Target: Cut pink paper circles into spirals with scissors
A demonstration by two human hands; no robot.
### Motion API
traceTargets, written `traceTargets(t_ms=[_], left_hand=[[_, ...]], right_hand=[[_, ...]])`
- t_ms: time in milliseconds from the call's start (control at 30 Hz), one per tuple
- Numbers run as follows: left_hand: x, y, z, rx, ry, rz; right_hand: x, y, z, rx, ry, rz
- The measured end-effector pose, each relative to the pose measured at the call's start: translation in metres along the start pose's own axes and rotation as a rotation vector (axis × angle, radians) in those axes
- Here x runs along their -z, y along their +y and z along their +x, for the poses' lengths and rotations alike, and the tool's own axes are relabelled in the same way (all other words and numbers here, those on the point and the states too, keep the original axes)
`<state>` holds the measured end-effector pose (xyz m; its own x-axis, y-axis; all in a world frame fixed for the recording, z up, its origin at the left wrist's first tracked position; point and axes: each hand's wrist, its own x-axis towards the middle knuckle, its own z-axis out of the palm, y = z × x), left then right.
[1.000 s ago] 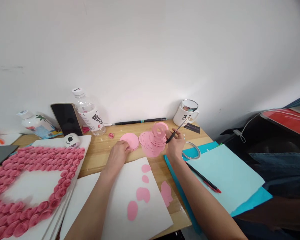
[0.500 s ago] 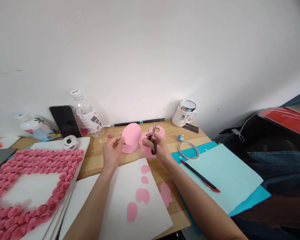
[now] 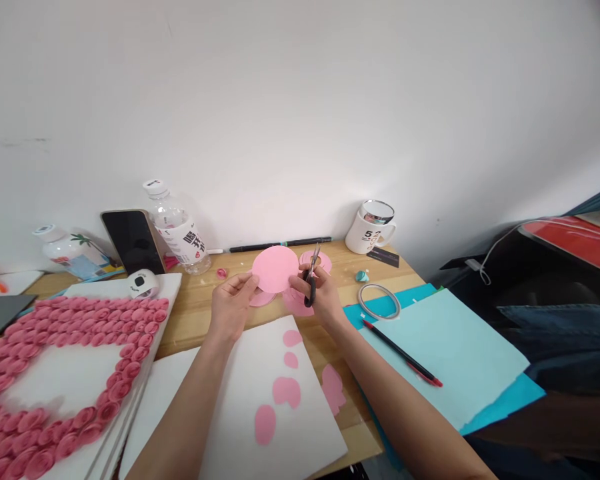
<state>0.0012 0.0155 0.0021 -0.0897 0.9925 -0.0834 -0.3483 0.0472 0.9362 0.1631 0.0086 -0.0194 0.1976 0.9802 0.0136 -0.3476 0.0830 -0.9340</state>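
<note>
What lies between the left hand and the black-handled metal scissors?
In the head view, a flat, round pink paper disc, its edge pinched by the left hand; the right hand holds the scissors. More pink paper lies on the wooden table beneath.

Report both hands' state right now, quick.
Left hand: closed, pinching the left edge of the pink paper circle.
Right hand: closed, holding the black-handled scissors, blades pointing up.

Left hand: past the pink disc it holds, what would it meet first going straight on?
The left hand would likely meet the black pen by the wall, or the wall if raised enough; depth is unclear.
</note>
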Motion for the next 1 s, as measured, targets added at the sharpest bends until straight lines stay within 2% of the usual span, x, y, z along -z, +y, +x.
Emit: traceTargets(t_ms=[300, 367, 500, 567, 633, 867, 1000], left_hand=[[0.003, -0.001, -0.004, 0.095, -0.252, 0.344], [0.001, 0.001, -0.006, 0.060, -0.215, 0.331], [-0.002, 0.007, -0.005, -0.029, -0.025, 0.137], [-0.002, 0.010, -0.005, -0.053, 0.012, 0.056], [-0.002, 0.012, -0.005, -0.064, 0.011, 0.031], [-0.002, 0.007, -0.008, -0.077, -0.090, 0.135], [-0.002, 0.005, -0.009, -0.080, -0.091, 0.238]], right_hand=[[-0.003, -0.004, -0.004, 0.091, -0.074, -0.049], [-0.005, -0.006, -0.007, 0.073, -0.145, -0.043], [-0.012, -0.008, -0.018, 0.026, -0.372, -0.013], [-0.016, -0.007, -0.024, 0.024, -0.490, -0.046], [-0.019, -0.004, -0.029, 0.037, -0.550, -0.091], [-0.018, 0.011, -0.029, 0.094, -0.524, -0.159], [-0.018, 0.012, -0.027, 0.088, -0.470, -0.129]])
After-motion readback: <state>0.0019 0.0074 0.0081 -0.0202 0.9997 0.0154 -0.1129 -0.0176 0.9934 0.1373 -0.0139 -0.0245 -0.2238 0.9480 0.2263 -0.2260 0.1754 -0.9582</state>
